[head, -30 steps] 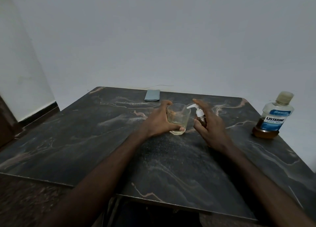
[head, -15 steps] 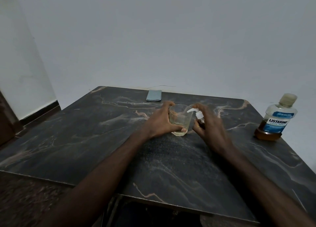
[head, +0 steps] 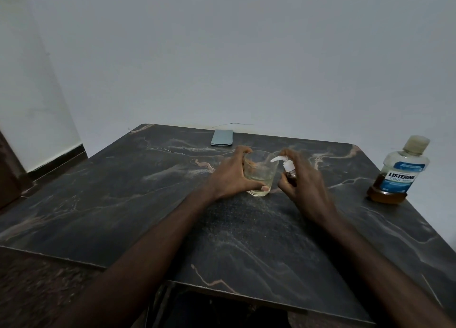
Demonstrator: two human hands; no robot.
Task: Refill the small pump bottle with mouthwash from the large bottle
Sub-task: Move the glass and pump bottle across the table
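1. I am seeing my left hand (head: 230,177) gripping the glass (head: 260,177) on the table (head: 148,204). Its fingers (head: 240,152) are curling round the far side and the thumb is pressing the near wall. A little pale liquid is lying in the bottom.
2. My right hand (head: 303,189) is holding the pump bottle (head: 288,166) just right of the glass, with the fingers clamped round its dark body. The bottle is standing roughly upright, and its white spout is pointing left over the glass rim.
3. I cannot tell whether a fingertip is pressing down on the pump head.
4. The big bottle (head: 401,172) is standing upright and capped near the right edge of the table, well apart from both hands, with amber liquid sitting low in it.
5. I am judging that the refill itself is not yet under way, since the pump head is on the small bottle and the cap is on the big one.
6. The next reach is turning on one relation: the big bottle is lying to the right of the right hand, so that hand is the nearer. Its long axis is vertical, so I am expecting a sideways grip round its body, once the pump bottle is set down.
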